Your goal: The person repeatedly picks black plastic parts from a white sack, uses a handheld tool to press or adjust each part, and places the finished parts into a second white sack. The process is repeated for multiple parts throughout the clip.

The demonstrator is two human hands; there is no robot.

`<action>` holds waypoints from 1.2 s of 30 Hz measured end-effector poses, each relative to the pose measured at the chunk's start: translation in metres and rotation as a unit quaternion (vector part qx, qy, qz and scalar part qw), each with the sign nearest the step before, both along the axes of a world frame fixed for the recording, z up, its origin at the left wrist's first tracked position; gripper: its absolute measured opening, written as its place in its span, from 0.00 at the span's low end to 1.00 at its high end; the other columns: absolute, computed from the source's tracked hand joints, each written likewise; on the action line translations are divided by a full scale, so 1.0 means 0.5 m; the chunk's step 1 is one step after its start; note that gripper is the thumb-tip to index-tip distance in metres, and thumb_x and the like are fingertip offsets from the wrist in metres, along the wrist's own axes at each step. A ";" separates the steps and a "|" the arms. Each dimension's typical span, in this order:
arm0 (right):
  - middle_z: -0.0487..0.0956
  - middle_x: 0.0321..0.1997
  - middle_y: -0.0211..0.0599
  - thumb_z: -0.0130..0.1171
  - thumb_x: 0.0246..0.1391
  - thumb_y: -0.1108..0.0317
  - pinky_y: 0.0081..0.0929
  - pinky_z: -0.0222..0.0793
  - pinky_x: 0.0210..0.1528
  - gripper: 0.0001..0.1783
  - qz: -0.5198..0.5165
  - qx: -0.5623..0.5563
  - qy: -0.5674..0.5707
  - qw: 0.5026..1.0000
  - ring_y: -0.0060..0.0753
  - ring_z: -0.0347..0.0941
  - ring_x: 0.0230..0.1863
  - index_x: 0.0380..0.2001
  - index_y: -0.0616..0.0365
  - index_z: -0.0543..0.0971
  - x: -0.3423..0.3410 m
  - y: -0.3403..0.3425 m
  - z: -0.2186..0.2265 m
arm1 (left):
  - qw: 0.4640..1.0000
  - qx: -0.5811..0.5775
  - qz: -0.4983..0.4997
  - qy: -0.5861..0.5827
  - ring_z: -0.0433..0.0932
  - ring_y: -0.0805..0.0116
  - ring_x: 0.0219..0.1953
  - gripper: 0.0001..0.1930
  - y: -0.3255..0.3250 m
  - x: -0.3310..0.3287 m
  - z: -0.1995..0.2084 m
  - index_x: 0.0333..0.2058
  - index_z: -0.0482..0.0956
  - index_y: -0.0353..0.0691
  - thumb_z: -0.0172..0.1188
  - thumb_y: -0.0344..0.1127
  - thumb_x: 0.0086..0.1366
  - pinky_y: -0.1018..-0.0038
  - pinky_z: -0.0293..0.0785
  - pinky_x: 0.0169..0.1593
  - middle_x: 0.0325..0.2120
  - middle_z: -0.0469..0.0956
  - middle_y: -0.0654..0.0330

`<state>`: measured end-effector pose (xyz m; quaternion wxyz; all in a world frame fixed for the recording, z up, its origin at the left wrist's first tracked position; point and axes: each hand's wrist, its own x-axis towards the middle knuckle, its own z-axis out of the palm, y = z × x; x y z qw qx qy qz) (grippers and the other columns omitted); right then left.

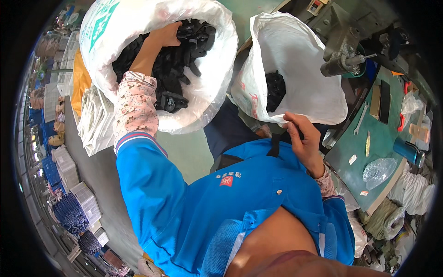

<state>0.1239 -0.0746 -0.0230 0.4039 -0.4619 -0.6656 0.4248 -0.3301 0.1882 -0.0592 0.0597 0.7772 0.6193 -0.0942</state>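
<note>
My left hand [167, 35] reaches into a large white plastic bag [210, 99] at the upper left. Small black plastic parts [171, 62] lie heaped in it, and my fingers curl down onto a few of them at the top of the heap. Their tips are partly hidden. To the right stands a second white bag [309, 69], its mouth wide, with a smaller pile of black parts [275, 91] at its left side. My right hand [302, 138] is just below this bag's near rim, fingers bent together. A dark spot shows between them; what it is I cannot make out.
A metal machine [339, 64] with shavings stands beyond the right bag. The green bench [353, 143] at right carries a wrench [361, 117], a clear plastic bag [379, 173] and a blue bottle [408, 151]. White crates [83, 203] line the left.
</note>
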 end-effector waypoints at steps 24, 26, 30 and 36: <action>0.80 0.35 0.41 0.55 0.55 0.80 0.20 0.71 0.37 0.12 -0.007 0.032 0.020 0.999 0.29 0.77 0.33 0.44 0.63 0.78 -0.009 -0.050 -0.025 | 0.867 0.138 0.270 -0.396 0.78 0.58 0.45 0.23 -0.159 0.126 0.140 0.42 0.79 0.35 0.69 0.40 0.47 0.67 0.72 0.48 0.41 0.80 0.53; 0.80 0.35 0.42 0.55 0.55 0.79 0.21 0.71 0.36 0.12 -0.014 0.035 0.027 0.999 0.30 0.77 0.33 0.43 0.63 0.78 -0.011 -0.054 -0.023 | 0.786 0.125 0.346 -0.497 0.79 0.58 0.43 0.26 -0.189 0.146 0.150 0.44 0.78 0.32 0.70 0.41 0.47 0.66 0.72 0.47 0.40 0.80 0.54; 0.80 0.35 0.44 0.55 0.55 0.79 0.22 0.71 0.35 0.11 -0.002 0.029 0.007 1.000 0.31 0.77 0.33 0.42 0.63 0.78 -0.013 -0.064 -0.020 | 0.521 0.064 0.381 -0.761 0.79 0.59 0.43 0.16 -0.203 0.069 0.056 0.37 0.78 0.32 0.66 0.36 0.53 0.66 0.76 0.48 0.36 0.80 0.52; 0.79 0.34 0.44 0.55 0.54 0.79 0.21 0.69 0.33 0.11 0.008 0.033 0.011 0.999 0.31 0.76 0.31 0.42 0.63 0.78 -0.026 -0.044 -0.026 | 0.321 0.032 0.285 -0.902 0.78 0.54 0.43 0.10 -0.233 0.084 0.022 0.35 0.73 0.33 0.62 0.31 0.56 0.65 0.76 0.50 0.37 0.76 0.48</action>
